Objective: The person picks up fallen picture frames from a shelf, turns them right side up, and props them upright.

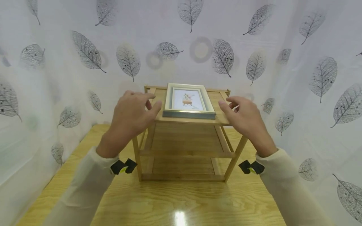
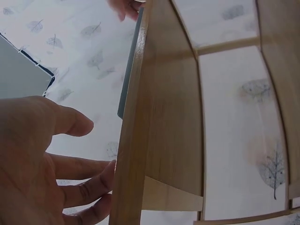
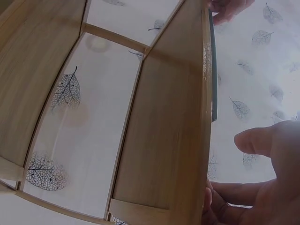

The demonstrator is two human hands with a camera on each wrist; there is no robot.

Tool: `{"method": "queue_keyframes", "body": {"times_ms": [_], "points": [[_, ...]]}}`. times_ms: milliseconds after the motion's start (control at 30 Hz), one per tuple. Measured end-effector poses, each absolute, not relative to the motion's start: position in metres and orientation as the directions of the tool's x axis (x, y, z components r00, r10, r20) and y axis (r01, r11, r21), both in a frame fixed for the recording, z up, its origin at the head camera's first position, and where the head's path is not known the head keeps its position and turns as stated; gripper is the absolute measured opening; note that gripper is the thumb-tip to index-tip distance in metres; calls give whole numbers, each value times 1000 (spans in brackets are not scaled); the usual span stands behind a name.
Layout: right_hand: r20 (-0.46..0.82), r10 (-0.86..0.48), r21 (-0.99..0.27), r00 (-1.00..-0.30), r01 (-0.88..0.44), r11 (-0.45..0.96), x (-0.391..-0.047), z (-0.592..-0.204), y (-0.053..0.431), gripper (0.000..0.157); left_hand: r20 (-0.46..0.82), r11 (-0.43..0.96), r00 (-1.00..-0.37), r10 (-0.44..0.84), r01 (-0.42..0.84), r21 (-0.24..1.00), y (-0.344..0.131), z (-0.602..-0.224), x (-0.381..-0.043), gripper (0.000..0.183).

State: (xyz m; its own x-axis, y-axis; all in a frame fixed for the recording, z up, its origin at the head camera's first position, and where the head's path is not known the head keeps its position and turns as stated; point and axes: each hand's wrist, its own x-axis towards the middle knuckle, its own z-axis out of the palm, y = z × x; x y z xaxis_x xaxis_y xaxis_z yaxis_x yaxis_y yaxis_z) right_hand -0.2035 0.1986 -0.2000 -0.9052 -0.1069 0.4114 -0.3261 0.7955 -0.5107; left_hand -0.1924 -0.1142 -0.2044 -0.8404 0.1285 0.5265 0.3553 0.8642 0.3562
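A picture frame [image 1: 189,102] with a pale gold border and a potted-plant print lies flat on the top board of a wooden shelf rack [image 1: 185,136]. To its left is my left hand [image 1: 133,111], thumb and fingers spread apart and holding nothing. My right hand [image 1: 244,116] mirrors it on the other side, likewise holding nothing. In the left wrist view, the left fingertips [image 2: 110,173] are right at the top board's edge, and the grey-green side of the frame shows above. The right wrist view has the right hand [image 3: 262,183] close beside the board, its lower fingers partly hidden.
The rack has two lower boards [image 1: 185,164] and slanted legs, and stands on a glossy wood-grain table [image 1: 181,201]. A white curtain [image 1: 158,28] with dark leaf prints surrounds the table at the back and sides.
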Motion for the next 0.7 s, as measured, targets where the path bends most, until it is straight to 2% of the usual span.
{"method": "queue_keyframes", "body": {"times_ms": [400,700], "points": [[313,-167,-486,-935,-309,818,-215,-199,184,67,444,879,-882,157,330,344,-105,-203,-208,50],[291,-195,-460,-937,-315,830,-224,-199,174,53,410,892,-893,187,329,310,-99,-202,-217,44]]}}
